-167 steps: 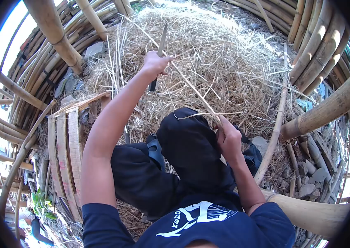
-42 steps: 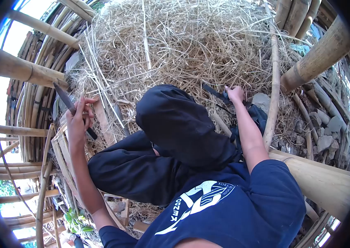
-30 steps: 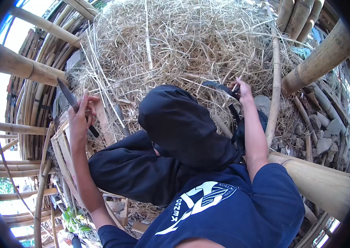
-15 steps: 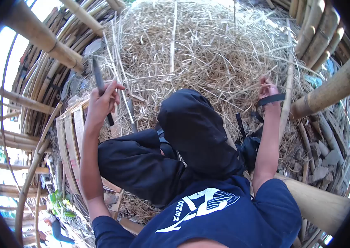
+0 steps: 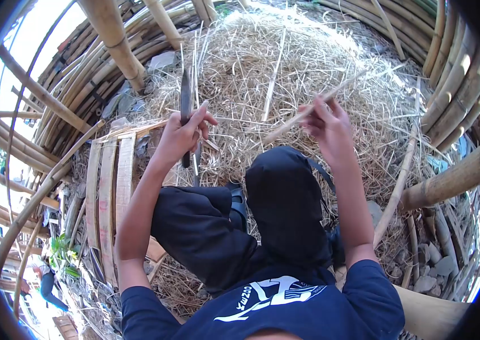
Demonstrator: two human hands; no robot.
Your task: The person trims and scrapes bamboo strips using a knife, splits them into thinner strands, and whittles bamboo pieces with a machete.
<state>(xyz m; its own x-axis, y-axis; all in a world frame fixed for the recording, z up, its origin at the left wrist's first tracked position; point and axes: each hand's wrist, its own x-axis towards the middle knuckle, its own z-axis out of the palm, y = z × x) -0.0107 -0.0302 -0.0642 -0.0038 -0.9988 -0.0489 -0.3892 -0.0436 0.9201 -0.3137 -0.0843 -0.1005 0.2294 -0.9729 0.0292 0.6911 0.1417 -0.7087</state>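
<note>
My left hand (image 5: 185, 134) is closed round a dark-handled knife (image 5: 186, 97), whose blade points up and away from me. In my right hand (image 5: 327, 126) a thin pale bamboo strip (image 5: 288, 125) is pinched between the fingers; it slants from lower left to upper right. The two hands are apart, over the heap of straw-like shavings (image 5: 234, 73), on either side of my raised knee (image 5: 283, 175). A dark strap (image 5: 322, 173) hangs beside the knee, below my right hand.
Wooden slats (image 5: 105, 195) stand at the left. Thick bamboo poles (image 5: 116, 42) lean at the upper left, and another pole (image 5: 449, 175) crosses at the right. Broken stones (image 5: 428, 272) lie lower right. Part of another person (image 5: 49, 283) shows at the lower left.
My right hand has come up from the strap beside my knee and now holds the bamboo strip. My left hand keeps the knife and has moved toward the middle. The view has shifted.
</note>
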